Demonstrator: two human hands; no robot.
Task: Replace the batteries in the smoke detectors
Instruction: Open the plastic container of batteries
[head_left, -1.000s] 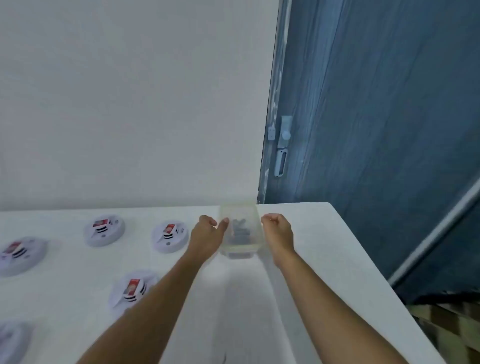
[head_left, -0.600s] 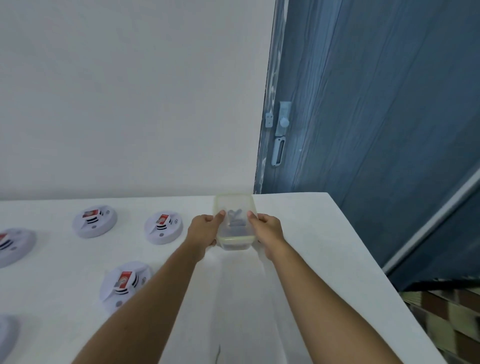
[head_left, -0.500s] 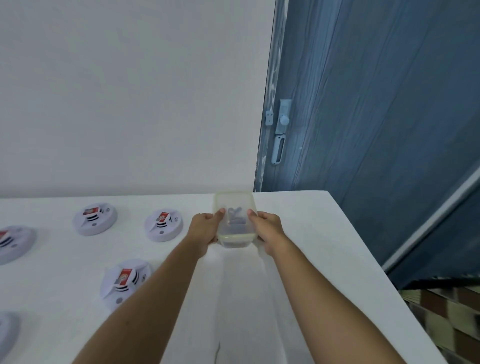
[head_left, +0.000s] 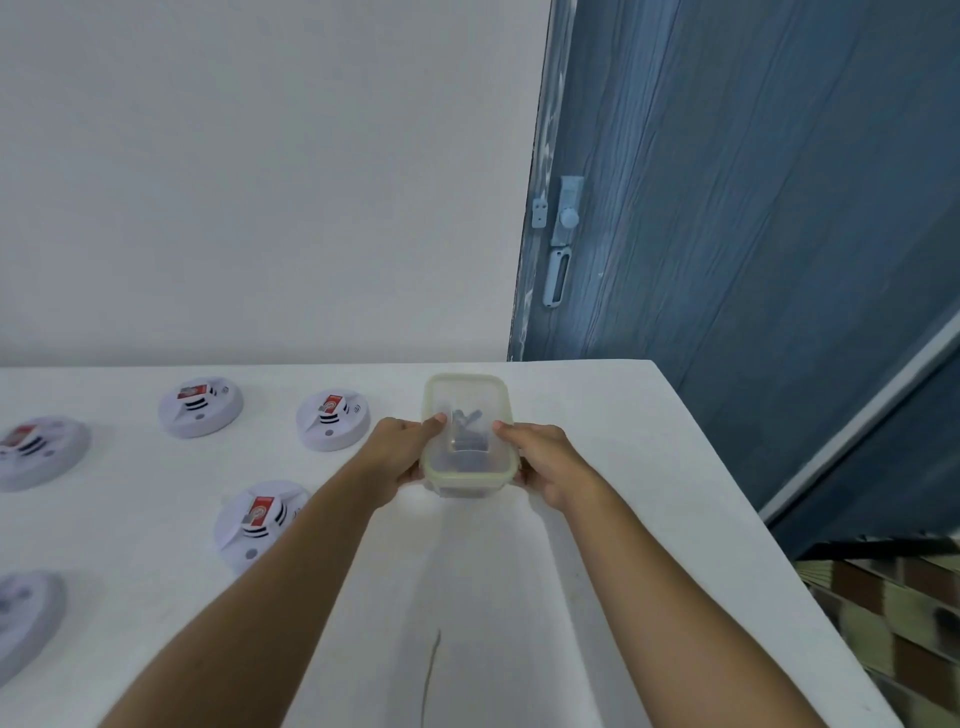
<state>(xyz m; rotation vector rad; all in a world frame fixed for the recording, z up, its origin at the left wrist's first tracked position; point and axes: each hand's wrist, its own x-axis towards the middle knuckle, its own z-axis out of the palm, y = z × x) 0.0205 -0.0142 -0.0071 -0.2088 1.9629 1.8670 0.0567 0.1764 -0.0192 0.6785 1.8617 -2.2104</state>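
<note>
Hands drew container slightly nearer.

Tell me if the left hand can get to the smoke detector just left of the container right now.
Probably yes: that smoke detector lies close beside the left hand, with nothing between them. But the hand grips the container and must let go first.

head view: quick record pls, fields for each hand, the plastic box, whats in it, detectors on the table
left hand: grips the plastic box's left side, thumb on the lid
right hand: grips its right side, thumb on the lid
plastic box: clear, lid on
contents: dark items, blurred
smoke detectors: five on the white table, left of the box
</note>
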